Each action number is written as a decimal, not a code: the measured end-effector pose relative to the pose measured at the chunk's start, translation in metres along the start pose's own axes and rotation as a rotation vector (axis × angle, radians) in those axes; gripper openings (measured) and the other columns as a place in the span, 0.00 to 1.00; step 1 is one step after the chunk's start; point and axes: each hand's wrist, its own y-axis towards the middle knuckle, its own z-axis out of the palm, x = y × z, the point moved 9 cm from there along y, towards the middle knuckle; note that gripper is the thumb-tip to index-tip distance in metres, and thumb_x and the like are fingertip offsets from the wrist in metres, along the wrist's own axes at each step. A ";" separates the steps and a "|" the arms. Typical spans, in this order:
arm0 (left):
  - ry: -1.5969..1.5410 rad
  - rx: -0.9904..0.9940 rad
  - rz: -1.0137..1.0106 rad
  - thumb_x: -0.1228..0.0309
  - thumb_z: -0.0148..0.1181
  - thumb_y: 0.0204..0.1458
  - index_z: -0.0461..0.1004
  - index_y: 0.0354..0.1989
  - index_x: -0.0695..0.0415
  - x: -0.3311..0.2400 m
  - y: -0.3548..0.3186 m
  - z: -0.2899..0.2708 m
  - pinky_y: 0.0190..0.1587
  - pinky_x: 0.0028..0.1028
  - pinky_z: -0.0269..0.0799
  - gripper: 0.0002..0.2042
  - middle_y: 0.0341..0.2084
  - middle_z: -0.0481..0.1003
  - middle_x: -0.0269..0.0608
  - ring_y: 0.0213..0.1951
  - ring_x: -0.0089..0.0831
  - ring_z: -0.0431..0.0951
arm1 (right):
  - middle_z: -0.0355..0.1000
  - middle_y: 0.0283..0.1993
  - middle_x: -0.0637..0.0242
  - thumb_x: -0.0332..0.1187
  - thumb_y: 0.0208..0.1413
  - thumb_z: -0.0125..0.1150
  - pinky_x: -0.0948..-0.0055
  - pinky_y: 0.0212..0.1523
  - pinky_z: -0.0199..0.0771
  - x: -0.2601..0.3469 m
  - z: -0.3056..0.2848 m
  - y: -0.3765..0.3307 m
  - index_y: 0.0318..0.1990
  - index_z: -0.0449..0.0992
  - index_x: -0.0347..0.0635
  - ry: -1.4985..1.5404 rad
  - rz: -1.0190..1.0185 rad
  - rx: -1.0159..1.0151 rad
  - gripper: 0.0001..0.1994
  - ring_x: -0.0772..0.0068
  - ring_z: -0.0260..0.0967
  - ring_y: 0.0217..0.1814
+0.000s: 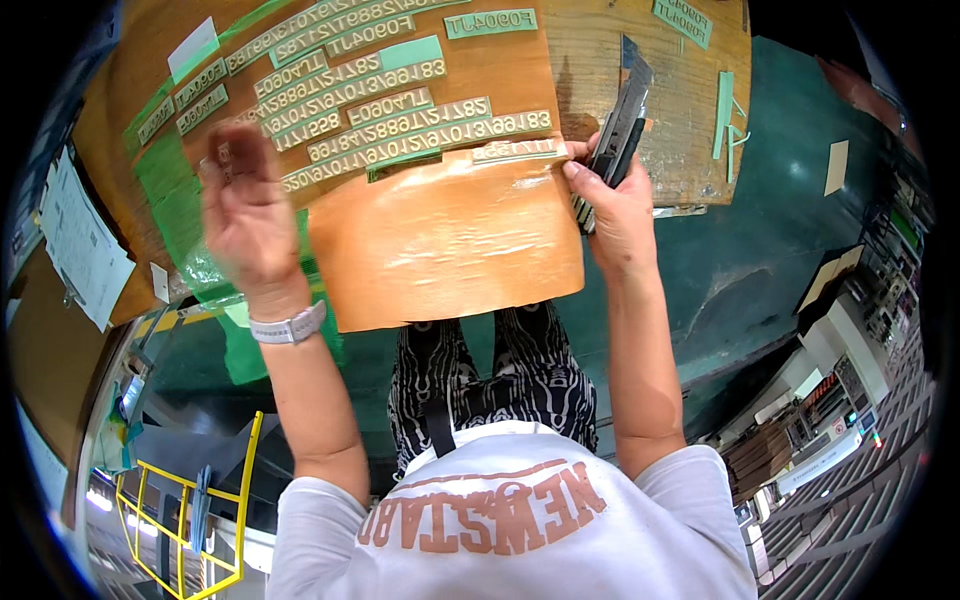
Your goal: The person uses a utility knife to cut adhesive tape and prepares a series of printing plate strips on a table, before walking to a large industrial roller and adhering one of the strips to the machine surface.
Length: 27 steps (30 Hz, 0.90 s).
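My right hand is closed around a large black and silver utility knife, its blade end pointing away from me. The thumb and a finger of that hand also meet the right edge of an orange-brown sheet, at the end of a strip of raised characters. Over the sheet's left side, my left hand is raised with the palm partly showing. Motion smears its fingers, and a small marked piece shows by them; whether they hold it is unclear. The sheet's near part hangs over the table edge, above my legs.
Rows of raised mirrored characters cover the sheet's far part. Green film lies on the wooden table at left, and green strips at right. Papers hang at far left, above a yellow frame.
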 end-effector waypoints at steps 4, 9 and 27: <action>0.298 0.115 -0.019 0.70 0.50 0.59 0.70 0.47 0.66 -0.039 -0.026 0.037 0.52 0.31 0.68 0.13 0.43 0.73 0.51 0.46 0.36 0.73 | 0.72 0.36 0.67 0.19 0.50 0.58 0.78 0.35 0.69 0.007 0.001 -0.001 0.40 0.65 0.40 -0.212 -0.067 0.034 0.12 0.81 0.66 0.33; 0.834 0.352 -1.174 0.65 0.53 0.59 0.70 0.48 0.66 0.126 -0.195 0.033 0.49 0.33 0.74 0.17 0.41 0.75 0.51 0.43 0.40 0.78 | 0.72 0.35 0.66 0.19 0.50 0.58 0.80 0.29 0.68 0.003 0.006 -0.005 0.40 0.65 0.39 -0.203 -0.009 0.075 0.11 0.81 0.65 0.29; 0.193 -0.563 -0.549 0.52 0.56 0.57 0.70 0.42 0.58 0.149 -0.147 -0.004 0.39 0.26 0.69 0.19 0.34 0.74 0.37 0.36 0.28 0.75 | 0.68 0.29 0.71 0.24 0.55 0.56 0.77 0.27 0.67 0.031 0.007 -0.014 0.40 0.67 0.36 -0.598 -0.066 0.180 0.06 0.81 0.64 0.27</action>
